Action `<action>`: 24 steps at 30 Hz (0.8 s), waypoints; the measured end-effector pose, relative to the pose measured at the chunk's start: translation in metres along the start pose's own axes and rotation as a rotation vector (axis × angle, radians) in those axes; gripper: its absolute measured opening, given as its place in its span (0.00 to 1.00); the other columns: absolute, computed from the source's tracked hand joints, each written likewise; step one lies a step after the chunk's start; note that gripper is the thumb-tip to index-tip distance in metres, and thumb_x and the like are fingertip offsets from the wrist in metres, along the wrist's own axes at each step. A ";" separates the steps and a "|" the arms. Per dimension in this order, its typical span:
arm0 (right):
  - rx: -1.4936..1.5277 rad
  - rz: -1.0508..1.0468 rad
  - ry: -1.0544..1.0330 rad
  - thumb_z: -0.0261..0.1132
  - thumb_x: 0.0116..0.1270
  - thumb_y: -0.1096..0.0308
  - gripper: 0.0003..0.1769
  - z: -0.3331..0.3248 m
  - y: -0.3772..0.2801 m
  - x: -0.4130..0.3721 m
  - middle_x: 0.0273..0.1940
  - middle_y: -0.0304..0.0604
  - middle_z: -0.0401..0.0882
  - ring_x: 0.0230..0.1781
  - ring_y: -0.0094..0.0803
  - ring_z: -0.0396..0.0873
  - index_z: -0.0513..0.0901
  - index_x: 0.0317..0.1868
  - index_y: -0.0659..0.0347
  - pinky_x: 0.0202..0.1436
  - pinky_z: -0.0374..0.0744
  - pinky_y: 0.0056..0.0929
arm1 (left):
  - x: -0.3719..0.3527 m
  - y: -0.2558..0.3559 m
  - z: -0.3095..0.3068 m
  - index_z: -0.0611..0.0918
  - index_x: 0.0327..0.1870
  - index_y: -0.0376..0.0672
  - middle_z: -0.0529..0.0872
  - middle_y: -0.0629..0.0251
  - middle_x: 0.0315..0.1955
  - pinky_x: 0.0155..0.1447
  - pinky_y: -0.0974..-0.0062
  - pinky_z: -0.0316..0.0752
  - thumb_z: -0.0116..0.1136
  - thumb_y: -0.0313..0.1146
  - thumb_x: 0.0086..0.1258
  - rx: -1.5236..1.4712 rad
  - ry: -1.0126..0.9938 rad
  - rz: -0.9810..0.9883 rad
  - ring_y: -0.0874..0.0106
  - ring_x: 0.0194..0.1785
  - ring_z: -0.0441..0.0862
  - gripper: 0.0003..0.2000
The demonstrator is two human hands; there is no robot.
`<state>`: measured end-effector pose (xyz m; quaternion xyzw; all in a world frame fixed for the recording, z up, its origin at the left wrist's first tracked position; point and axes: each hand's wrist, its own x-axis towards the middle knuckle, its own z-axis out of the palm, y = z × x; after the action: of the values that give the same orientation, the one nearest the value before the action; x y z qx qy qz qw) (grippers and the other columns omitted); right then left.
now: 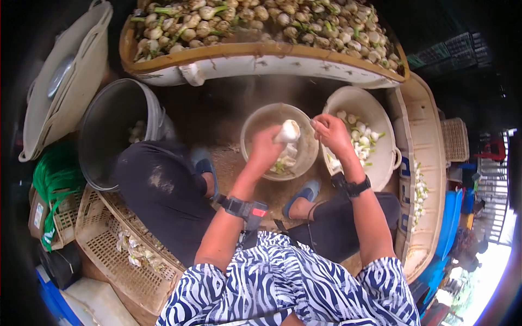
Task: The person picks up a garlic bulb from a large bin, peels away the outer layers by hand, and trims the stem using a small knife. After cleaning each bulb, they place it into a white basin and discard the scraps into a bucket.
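Observation:
My left hand (264,148) is closed around a white garlic bulb (290,131), held above a round basin (251,130). Pale peelings and green scraps (284,163) lie in the bottom of that basin. Just right of the bulb is my right hand (333,133), its thumb and fingertips pinched together; something small and dark seems to show at the tips, too small to name. Beneath and beyond the right hand, a white tub (385,157) holds cleaned bulbs with short green stems (363,136).
A long trough (261,50) heaped with soil-stained garlic spans the far side. To the left stand a dark bucket (103,136) with a few bulbs inside and a plastic crate (103,244) holding some garlic. A beige tray (421,217) with garlic lies at the right.

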<state>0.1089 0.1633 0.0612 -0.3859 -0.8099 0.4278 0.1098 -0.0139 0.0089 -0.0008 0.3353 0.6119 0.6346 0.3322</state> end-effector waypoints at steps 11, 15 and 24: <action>0.282 0.113 -0.204 0.61 0.66 0.64 0.10 0.010 -0.010 0.017 0.20 0.39 0.77 0.15 0.17 0.69 0.80 0.39 0.64 0.17 0.65 0.17 | 0.015 0.067 -0.088 0.66 0.63 0.40 0.82 0.56 0.40 0.36 0.73 0.76 0.50 0.42 0.72 -0.945 0.540 0.376 0.71 0.34 0.79 0.23; 0.134 -0.004 -0.140 0.62 0.63 0.64 0.10 -0.019 -0.072 0.039 0.20 0.36 0.76 0.16 0.18 0.69 0.82 0.34 0.64 0.18 0.67 0.21 | 0.022 0.022 -0.045 0.75 0.55 0.38 0.83 0.60 0.37 0.36 0.75 0.76 0.55 0.30 0.66 -0.470 0.223 -0.139 0.72 0.31 0.79 0.16; -0.900 -0.617 -0.325 0.66 0.53 0.66 0.13 -0.021 -0.153 0.240 0.34 0.52 0.81 0.34 0.47 0.80 0.81 0.39 0.61 0.39 0.77 0.39 | 0.020 -0.029 0.006 0.81 0.47 0.36 0.80 0.45 0.43 0.53 0.55 0.74 0.57 0.34 0.60 0.686 -0.350 -0.148 0.50 0.49 0.78 0.16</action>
<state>-0.1243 0.2975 0.1566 -0.0694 -0.9941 0.0427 -0.0718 -0.0192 0.0296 -0.0288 0.4852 0.7450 0.3008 0.3451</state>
